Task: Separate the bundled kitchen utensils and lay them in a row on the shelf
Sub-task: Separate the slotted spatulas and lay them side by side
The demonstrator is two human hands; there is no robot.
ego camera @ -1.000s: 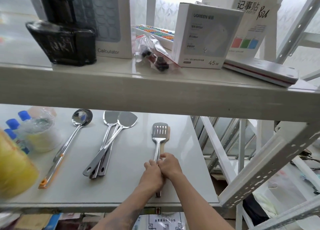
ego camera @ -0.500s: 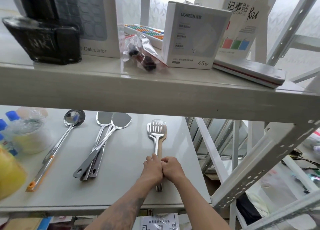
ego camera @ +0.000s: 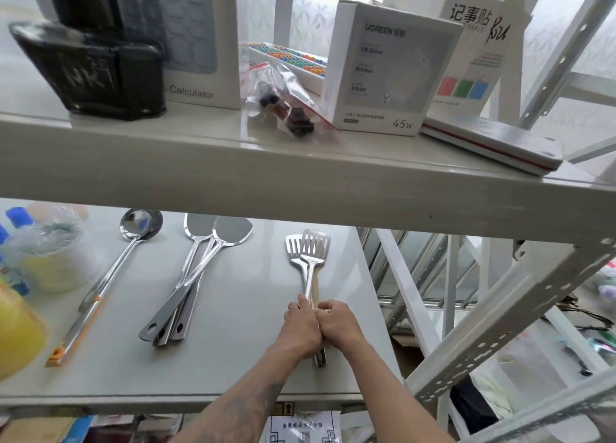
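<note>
Together, both hands, left (ego camera: 301, 329) and right (ego camera: 338, 326), clenched the handles of two slotted turners (ego camera: 308, 252); one ladle (ego camera: 110, 276) and three spatulas (ego camera: 196, 276) lay on the shelf (ego camera: 233, 369).

both hands (ego camera: 320, 329) on slotted spatulas (ego camera: 308, 252)

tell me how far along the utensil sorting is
Done: the ladle lies alone on the shelf. In hand: the left hand and right hand grip the handles of the slotted spatulas, heads just fanning apart. Left: the solid spatulas still lie crossed together.
</note>
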